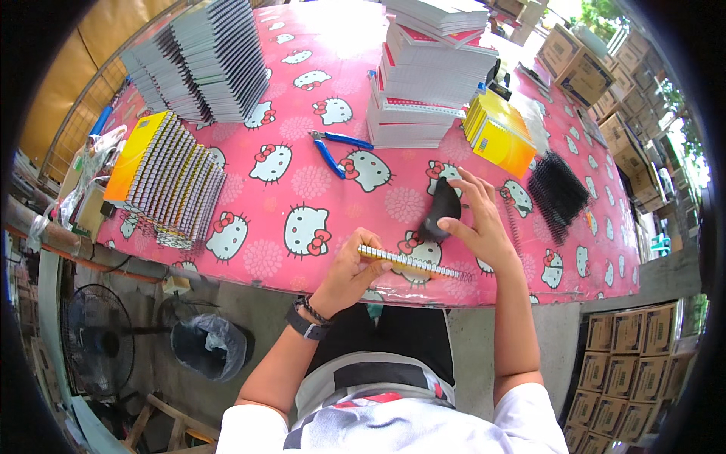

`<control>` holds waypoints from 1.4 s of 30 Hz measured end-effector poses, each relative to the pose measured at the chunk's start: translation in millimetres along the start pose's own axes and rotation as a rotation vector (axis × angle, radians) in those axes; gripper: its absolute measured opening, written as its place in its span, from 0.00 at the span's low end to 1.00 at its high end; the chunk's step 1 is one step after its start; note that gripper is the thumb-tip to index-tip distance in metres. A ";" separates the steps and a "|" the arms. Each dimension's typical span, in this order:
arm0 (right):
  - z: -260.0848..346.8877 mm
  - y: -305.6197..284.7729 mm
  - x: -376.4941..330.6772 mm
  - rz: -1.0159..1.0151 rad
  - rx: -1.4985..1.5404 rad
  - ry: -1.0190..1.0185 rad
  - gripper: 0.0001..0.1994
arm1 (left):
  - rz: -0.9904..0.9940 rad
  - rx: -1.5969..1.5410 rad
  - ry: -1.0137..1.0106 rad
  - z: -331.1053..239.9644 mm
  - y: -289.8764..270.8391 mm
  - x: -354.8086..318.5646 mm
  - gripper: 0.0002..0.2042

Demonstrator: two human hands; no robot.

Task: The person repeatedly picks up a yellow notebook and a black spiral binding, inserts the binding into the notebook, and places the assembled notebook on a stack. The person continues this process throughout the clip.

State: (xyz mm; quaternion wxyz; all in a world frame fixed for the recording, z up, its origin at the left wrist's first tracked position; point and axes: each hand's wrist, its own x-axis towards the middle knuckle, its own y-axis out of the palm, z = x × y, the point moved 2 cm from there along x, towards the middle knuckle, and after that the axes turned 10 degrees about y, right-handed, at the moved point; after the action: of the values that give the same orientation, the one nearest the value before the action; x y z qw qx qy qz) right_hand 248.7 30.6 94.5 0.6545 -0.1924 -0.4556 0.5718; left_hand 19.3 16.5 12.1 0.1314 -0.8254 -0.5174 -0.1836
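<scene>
Two hands work at the counter's [302, 189] near edge: the left hand [349, 268] is closed around a spiral-bound notebook [408, 262] held edge-up, while the right hand [476, 219] grips a dark bundle of binding coils [440, 208] (fingers partly spread). Blue-handled pliers [336, 151] lie nearby.

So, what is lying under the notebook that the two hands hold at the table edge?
Under the spiral notebook lies the pink cat-print tablecloth. The left hand grips its near end; the right hand rests beside it. The cloth directly beneath is covered.

notebook [408, 262]: seen edge-on, cover hidden | black object [441, 210]: kind unclear, under right hand [476, 227]
</scene>
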 end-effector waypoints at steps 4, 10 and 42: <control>61.2 0.0 -12.5 0.148 0.288 -0.077 0.20 | -0.083 0.130 0.026 -23.9 6.9 14.9 0.12; 73.2 3.8 -15.8 0.089 0.285 -0.095 0.13 | -0.250 -0.080 0.192 -38.3 5.5 24.9 0.10; 47.4 44.4 31.8 0.160 0.395 0.114 0.29 | -1.093 0.408 0.524 -195.6 -186.4 21.4 0.19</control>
State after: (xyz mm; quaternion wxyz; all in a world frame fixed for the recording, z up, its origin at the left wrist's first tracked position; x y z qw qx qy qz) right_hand 182.4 59.3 96.4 0.6569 -0.1278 -0.2801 0.6883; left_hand -173.1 34.2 202.2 0.2954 -0.3283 -0.8390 -0.3178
